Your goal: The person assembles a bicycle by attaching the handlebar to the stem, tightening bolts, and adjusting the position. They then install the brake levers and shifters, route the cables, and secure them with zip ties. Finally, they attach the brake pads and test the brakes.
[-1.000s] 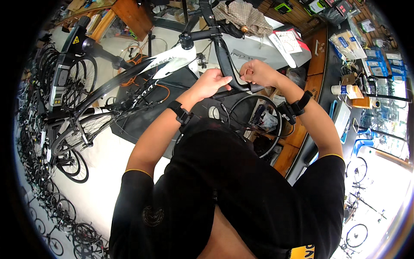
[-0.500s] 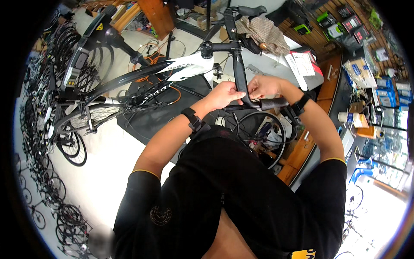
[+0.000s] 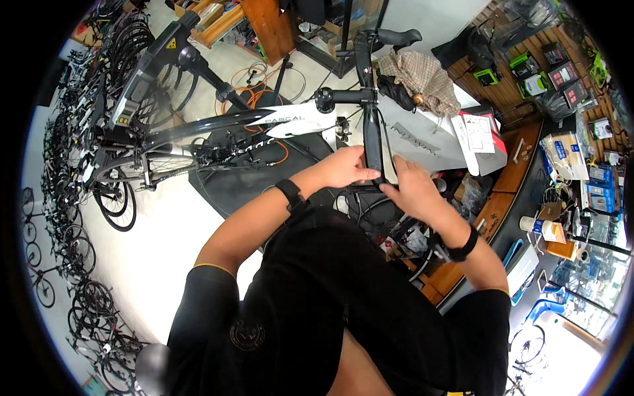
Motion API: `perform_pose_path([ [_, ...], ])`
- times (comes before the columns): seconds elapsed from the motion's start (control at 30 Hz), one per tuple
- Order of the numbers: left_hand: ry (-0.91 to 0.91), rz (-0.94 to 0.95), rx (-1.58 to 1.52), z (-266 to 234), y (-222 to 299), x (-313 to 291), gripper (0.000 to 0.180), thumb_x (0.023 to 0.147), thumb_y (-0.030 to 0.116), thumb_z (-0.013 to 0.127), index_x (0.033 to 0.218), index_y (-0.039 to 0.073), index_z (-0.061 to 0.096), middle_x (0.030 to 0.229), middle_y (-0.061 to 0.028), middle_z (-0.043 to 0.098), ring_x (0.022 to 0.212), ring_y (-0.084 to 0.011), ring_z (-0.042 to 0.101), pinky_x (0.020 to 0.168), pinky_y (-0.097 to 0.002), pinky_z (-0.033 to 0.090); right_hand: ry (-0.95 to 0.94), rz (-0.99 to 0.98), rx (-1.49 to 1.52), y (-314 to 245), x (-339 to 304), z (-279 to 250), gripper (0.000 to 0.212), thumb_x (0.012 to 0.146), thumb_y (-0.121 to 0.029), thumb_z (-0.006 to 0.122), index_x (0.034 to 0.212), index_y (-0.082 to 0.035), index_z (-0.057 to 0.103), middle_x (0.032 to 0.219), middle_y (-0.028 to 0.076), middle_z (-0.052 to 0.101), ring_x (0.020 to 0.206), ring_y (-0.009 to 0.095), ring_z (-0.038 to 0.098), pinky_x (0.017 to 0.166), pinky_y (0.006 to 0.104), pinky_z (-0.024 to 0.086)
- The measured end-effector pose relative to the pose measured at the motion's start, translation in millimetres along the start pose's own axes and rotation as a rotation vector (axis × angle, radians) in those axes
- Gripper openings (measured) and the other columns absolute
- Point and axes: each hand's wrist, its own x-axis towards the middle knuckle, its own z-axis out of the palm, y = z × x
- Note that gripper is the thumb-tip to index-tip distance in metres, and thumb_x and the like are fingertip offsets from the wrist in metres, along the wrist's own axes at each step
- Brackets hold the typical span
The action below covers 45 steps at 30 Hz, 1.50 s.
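Note:
A black drop handlebar (image 3: 372, 135) is fixed to a white and black road bike frame (image 3: 300, 121). My left hand (image 3: 343, 166) closes on the handlebar near its closest bend, the thumb pressed against it. Just right of that bend is my right hand (image 3: 416, 189), its fingers curled and its thumb by the bar. A thin black strand (image 3: 387, 138) runs beside the bar down to the right fingers, which appear to pinch it; whether it is cable or tape I cannot tell. My right hand covers the near brake lever. The far brake hood (image 3: 399, 37) shows at the top.
A grey repair stand (image 3: 198, 63) clamps the bike at left. Beyond the bar lie a checked cloth (image 3: 422, 79) and a grey box (image 3: 422, 142). Orange cables (image 3: 282, 155) trail over the black mat (image 3: 228, 181). A wooden drawer cabinet (image 3: 508, 181) stands at right; bikes line the left.
My view has shifted, so the bike sits slightly lower and to the right. My right hand has moved from above the bend to its right side. The strand beside the bar now shows.

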Motion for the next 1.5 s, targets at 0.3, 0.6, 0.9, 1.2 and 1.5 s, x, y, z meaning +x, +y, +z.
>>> perform_pose_path([
  [0.3,-0.102,0.141,0.364,-29,12,9,0.047,0.091,0.040,0.068,0.104,-0.005,0.062,0.092,-0.0252,0.069,0.088,-0.0419,0.067,0.077,-0.0467,0.052,0.164,0.258,-0.180,-22,-4,35,0.090,0.073,-0.026,0.082,0.143,0.005,0.034,0.122,0.023,0.056,0.113,0.040,0.052,0.104,0.0484,0.037],
  [0.6,-0.176,-0.095,0.098,-105,-43,-35,0.034,0.092,0.031,0.069,0.104,0.001,0.060,0.076,-0.0148,0.068,0.068,-0.0277,0.067,0.061,-0.0371,0.049,0.142,0.503,-0.282,-34,4,29,0.091,0.063,-0.001,0.084,0.142,-0.003,0.038,0.129,0.018,0.050,0.127,0.038,0.044,0.115,0.0547,0.028],
  [0.9,-0.026,-0.117,-0.146,-164,-23,-72,0.027,0.092,0.018,0.070,0.108,0.001,0.058,0.075,-0.0053,0.061,0.058,-0.0102,0.054,0.053,-0.0258,0.042,0.194,0.476,-0.257,-26,22,23,0.084,0.061,0.010,0.077,0.136,0.002,0.041,0.130,0.025,0.048,0.124,0.044,0.045,0.107,0.0479,0.038],
  [1.2,0.160,-0.058,0.003,-192,8,-86,0.038,0.087,0.014,0.074,0.117,0.002,0.056,0.094,-0.0062,0.056,0.060,-0.0094,0.043,0.054,-0.0241,0.038,0.253,0.509,-0.219,-11,18,28,0.070,0.065,0.002,0.075,0.129,-0.001,0.048,0.126,0.019,0.056,0.126,0.042,0.047,0.115,0.0550,0.029],
  [1.5,0.020,-0.195,-0.075,-216,10,-87,0.045,0.088,0.015,0.072,0.125,0.002,0.051,0.105,-0.0154,0.058,0.088,-0.0300,0.063,0.072,-0.0369,0.052,0.278,0.532,-0.252,3,18,40,0.063,0.064,-0.005,0.075,0.122,0.001,0.051,0.119,0.019,0.059,0.121,0.043,0.053,0.112,0.0558,0.031],
])
